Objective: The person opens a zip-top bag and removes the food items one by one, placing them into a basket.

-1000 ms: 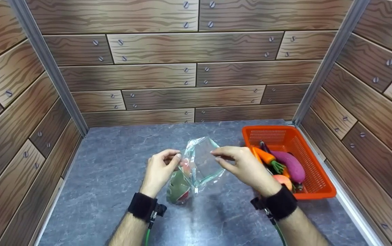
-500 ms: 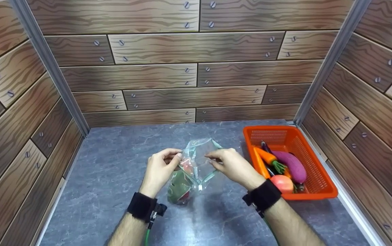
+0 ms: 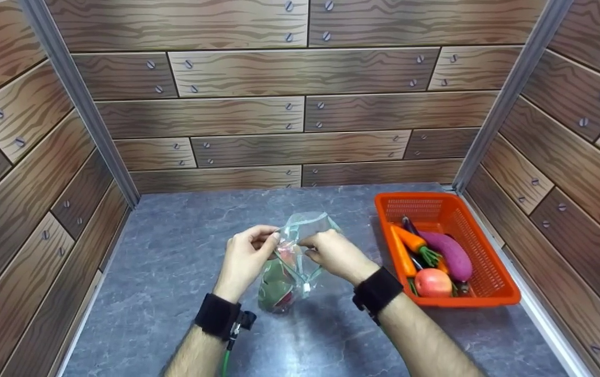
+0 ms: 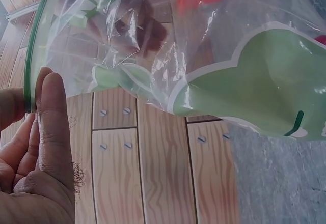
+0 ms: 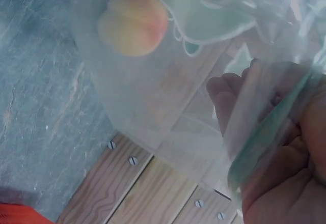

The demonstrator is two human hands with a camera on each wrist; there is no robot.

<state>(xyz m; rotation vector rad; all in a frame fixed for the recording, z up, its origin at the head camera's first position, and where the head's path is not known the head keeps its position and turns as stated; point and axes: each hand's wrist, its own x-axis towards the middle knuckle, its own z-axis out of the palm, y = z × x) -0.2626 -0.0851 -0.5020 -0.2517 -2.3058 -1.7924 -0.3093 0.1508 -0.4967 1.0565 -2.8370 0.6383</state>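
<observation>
- A clear zip-top plastic bag [image 3: 295, 251] of thin, crinkled, glossy film is held up near the middle of the grey, marble-veined counter [image 3: 174, 272], its lower end down at the counter surface; whether it touches cannot be told.
- The bag's mouth has a green sealing strip [image 4: 34, 51], seen as a thin, straight line in the left wrist view.
- The left hand [image 3: 245, 259] pinches the left side of the bag's top edge between thumb and curled fingers; the left wrist view shows the strip passing behind its fingertips [image 4: 51, 96].
- The right hand [image 3: 331, 254] grips the bag's right side just beside the left hand, fingers curled into the film; the right wrist view shows the film folded over its fingers [image 5: 270, 132].
- Inside the bag lies a flat green piece with a pale border [image 4: 260, 89] and a small round peach-coloured fruit [image 5: 133, 23], smooth and matte.
- An orange plastic basket [image 3: 488, 272], rectangular with fine mesh walls, stands at the counter's right edge near the back right corner.
- In the basket lie a smooth purple eggplant [image 3: 449, 251], a tapered orange carrot with a green top [image 3: 412, 240], and a round reddish apple [image 3: 432, 281].
- Wood-grain panels with printed screw heads [image 3: 289, 104] wall in the counter.
</observation>
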